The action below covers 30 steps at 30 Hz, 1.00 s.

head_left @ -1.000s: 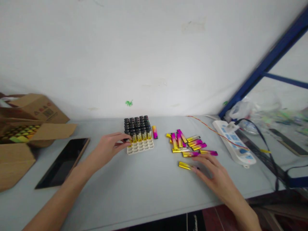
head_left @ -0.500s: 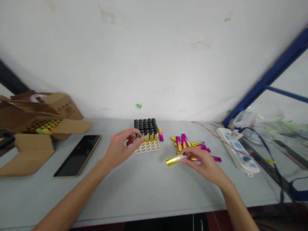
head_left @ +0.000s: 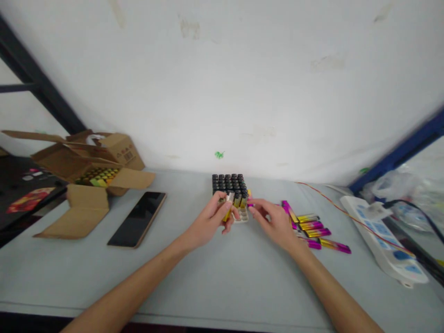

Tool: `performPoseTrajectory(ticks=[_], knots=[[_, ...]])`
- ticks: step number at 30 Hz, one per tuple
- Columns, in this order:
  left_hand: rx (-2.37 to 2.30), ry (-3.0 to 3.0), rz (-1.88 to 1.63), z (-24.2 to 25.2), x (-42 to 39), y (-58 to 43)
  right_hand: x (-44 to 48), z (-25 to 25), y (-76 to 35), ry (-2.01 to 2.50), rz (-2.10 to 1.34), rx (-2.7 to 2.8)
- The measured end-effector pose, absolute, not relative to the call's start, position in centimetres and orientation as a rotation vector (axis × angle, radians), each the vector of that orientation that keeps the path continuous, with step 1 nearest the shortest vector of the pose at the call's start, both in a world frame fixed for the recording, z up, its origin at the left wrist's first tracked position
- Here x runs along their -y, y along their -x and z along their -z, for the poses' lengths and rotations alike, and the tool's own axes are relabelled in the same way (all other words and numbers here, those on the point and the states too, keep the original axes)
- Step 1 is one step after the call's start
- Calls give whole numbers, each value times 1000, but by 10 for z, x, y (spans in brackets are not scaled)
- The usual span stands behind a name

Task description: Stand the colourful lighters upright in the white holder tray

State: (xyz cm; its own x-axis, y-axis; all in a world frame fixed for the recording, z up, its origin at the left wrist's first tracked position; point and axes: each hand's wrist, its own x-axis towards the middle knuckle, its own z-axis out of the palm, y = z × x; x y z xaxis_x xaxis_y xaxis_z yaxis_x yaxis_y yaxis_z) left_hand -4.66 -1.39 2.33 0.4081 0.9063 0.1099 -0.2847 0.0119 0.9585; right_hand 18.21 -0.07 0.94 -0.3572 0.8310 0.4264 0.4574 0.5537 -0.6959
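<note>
My left hand (head_left: 211, 217) is closed around a yellow and silver tube (head_left: 228, 208), held in front of a pale tray (head_left: 242, 215). Upright tubes with black caps (head_left: 229, 182) fill the tray's back rows, and some front cells show bare at its right. My right hand (head_left: 270, 217) is at the tray's right side, thumb and fingertips pinched by a small pink and yellow tube (head_left: 249, 200) that is mostly hidden. To the right of this hand lies a loose pile of purple and yellow tubes (head_left: 314, 226).
A black phone (head_left: 138, 219) lies left of my left arm. Further left, an open cardboard box (head_left: 133, 178) holds several yellow tubes. On the right are a white power strip (head_left: 381, 240), a red and yellow wire (head_left: 333, 209) and plastic bags (head_left: 402, 189).
The view has turned, so things sit further right. My right hand has moved left from the pile to the tray. The yellow tube it held appears now in my left hand.
</note>
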Motion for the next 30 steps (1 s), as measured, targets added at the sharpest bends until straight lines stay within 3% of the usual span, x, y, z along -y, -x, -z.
performPoseTrajectory(ticks=[6, 30], knots=[[-726, -1018, -997, -26, 10, 43, 13, 4, -174, 946, -403, 2272], [-899, -891, -905, -32, 14, 45, 16, 0, -175, 919, -397, 2246]])
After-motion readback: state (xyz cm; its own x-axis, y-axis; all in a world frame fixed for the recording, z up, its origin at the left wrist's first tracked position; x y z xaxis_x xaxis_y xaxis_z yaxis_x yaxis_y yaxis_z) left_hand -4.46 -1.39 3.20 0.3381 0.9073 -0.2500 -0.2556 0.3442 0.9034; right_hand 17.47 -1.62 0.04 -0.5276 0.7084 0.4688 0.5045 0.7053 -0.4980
